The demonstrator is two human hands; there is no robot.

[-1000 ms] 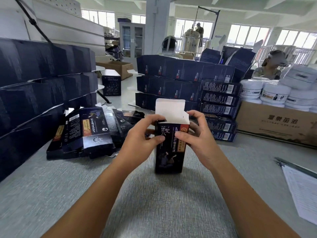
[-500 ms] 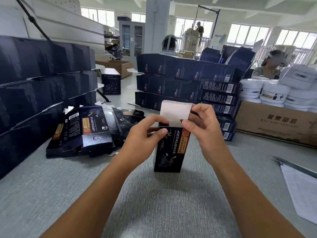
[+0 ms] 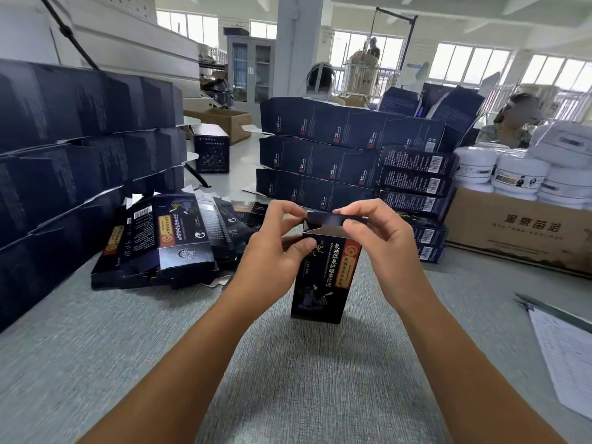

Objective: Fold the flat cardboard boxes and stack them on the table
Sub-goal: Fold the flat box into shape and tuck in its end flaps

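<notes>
Upright box (image 3: 323, 277) between left hand (image 3: 275, 251), right hand (image 3: 374, 248); both pinch top flap.

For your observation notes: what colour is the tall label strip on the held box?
On the box, the label strip is orange-red; head view.

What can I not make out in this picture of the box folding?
Head view:
Top corners of the box: covered by the left hand and the right hand.
Paper sheet: cut off by the right edge.
Print on the flat boxes: too small, blurred.
</notes>
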